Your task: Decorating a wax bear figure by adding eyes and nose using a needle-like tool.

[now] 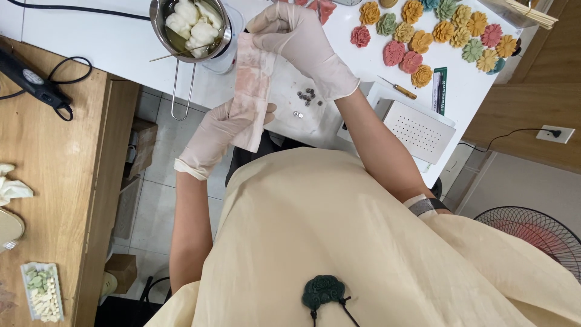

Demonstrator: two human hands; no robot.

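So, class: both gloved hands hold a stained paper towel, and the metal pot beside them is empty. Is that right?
Not quite. The head view shows the pot holds white lumps in liquid, so it is not empty. The rest stands: the left hand and right hand, both gloved, hold the stained paper towel.

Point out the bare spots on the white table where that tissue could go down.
The white table is bare left of the metal pot, below the black cable. A smaller patch lies between the small metal pieces and the screwdriver. The flower shapes crowd the far right. Both hands, left hand and right hand, hold the tissue.
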